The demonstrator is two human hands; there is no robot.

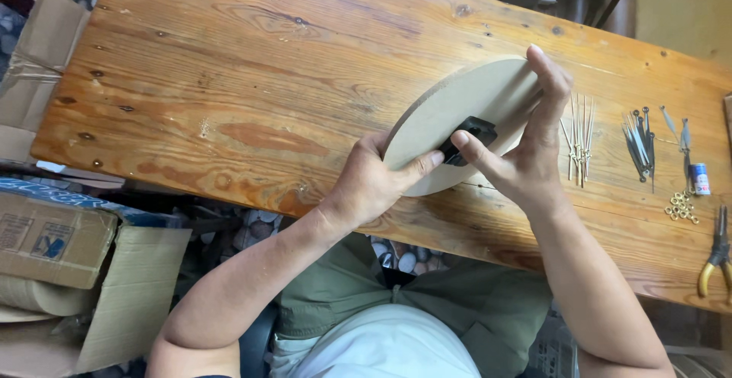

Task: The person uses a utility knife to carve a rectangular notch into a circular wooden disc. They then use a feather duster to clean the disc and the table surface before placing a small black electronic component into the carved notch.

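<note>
One round pale wooden disc [465,115]; one black square box [469,135]; one yellow-handled pliers [717,260]; one small blue-and-white can [699,179], right edge of surface [229,80].

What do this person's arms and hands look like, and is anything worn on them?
Both arms are bare from the upper arm down: no sleeves show on them, and no watch, bracelet or gloves. The left hand and right hand are bare too, with no rings visible on the fingers. Nails are short and unpainted. The person wears an olive-green top.

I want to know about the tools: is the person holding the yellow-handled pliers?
No, the pliers lie on the wooden table off to the side, while the left hand and the right hand hold the round board.
</note>
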